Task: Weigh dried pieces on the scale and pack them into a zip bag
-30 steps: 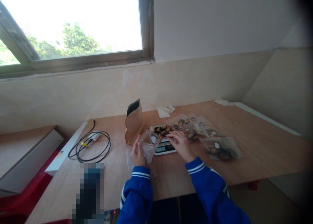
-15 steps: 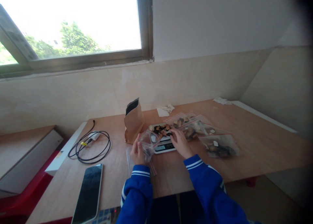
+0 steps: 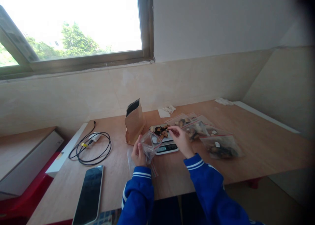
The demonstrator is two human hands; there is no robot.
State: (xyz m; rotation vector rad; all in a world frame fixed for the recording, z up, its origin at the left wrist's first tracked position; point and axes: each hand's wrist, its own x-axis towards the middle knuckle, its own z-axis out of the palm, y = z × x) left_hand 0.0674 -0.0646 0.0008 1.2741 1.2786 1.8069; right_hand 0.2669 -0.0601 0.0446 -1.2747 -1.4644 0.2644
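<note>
My left hand is closed on a clear zip-lock bag with a red seal line, its mouth tilted toward the scale. The kitchen scale is white with a lit display. On its platform lies a heap of dried slices, dark brown and tan, perhaps dried mushrooms. Over the heap's right side, my right hand pinches what looks like one small dried slice between thumb and fingers. A brown paper pouch stands with its top open just behind my left hand. Another clear bag lies flat beneath that hand.
Several filled zip-lock bags lie to the right of the scale. Crumpled tissue sits near the wall. A coiled black cable with a white charger and a phone lie at the left.
My right hand has shifted slightly left and up over the dried slices, and its fingertips have drawn together. My left hand and its bag have hardly moved.
</note>
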